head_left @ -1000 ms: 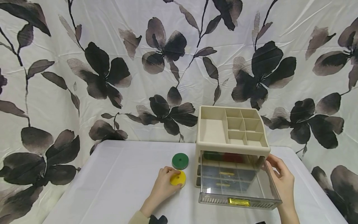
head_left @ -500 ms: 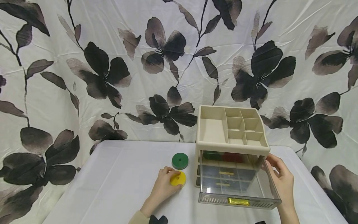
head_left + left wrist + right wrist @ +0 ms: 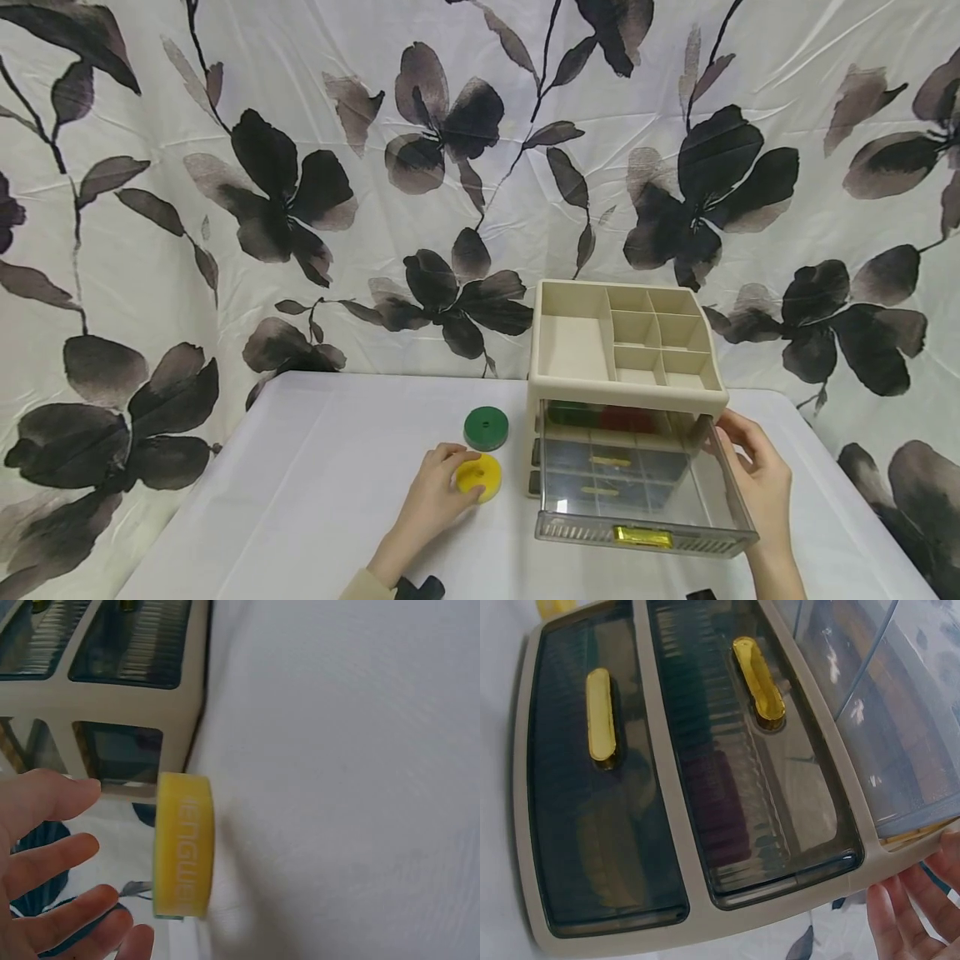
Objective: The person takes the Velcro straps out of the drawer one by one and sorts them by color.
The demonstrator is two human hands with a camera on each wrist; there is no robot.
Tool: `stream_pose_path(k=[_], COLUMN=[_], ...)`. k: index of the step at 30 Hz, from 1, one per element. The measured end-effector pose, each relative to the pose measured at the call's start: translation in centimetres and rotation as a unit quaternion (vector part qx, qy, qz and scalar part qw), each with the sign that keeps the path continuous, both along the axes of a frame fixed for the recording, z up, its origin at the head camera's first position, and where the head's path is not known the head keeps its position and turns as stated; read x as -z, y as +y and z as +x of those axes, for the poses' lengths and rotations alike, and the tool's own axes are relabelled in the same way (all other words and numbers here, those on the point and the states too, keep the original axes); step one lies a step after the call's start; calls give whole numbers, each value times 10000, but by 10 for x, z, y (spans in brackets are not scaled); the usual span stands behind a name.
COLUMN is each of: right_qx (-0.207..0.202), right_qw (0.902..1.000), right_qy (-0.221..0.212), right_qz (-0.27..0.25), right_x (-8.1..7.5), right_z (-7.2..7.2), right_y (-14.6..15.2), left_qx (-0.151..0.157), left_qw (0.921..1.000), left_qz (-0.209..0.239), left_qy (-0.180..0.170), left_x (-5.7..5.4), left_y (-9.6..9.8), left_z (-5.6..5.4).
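A thick yellow disc, small-holed at its centre, lies flat on the white table. Pale lettering runs round the rim of this yellow disc in the left wrist view. My left hand is beside it, thumb and fingers parted, with a gap to the rim. Just behind is a similar green disc. A cream drawer organizer stands to the right, its clear top drawer pulled out. My right hand is at the organizer's right side, its fingertips touching the frame edge.
Two lower drawers with yellow handles are closed. Red and green things show at the back of the open drawer. Divided compartments form the organizer's top. A floral curtain hangs behind the white table.
My left fingers have eased off the yellow disc and spread slightly, drawing a little to the left. My right hand and the organizer keep their places; the head view has shifted slightly.
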State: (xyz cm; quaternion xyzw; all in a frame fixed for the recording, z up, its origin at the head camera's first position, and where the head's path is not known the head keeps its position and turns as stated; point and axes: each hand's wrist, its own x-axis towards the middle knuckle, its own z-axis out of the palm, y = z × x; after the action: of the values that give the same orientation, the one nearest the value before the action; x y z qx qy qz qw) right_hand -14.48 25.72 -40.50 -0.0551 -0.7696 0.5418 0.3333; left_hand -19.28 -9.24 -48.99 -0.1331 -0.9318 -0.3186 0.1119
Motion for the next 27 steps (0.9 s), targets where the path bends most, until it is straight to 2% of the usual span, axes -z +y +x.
stream_pose_path(k=[12,21,27], right_qx=[35,59,95], right_qw=[9999,9999,9999], right_qy=[-88,-90,-82], right_qz=[75,46,48], right_x=[-1,-3,-3], right_z=[1,2,1], right_y=[-1,-2,-2], left_qx=[333,370,555], left_qw=[9972,9940,9868], left_qz=[665,1011,1403], left_qy=[-118,206,595], left_x=[-29,-52,-66], left_y=[0,8,12], left_z=[18,33,46])
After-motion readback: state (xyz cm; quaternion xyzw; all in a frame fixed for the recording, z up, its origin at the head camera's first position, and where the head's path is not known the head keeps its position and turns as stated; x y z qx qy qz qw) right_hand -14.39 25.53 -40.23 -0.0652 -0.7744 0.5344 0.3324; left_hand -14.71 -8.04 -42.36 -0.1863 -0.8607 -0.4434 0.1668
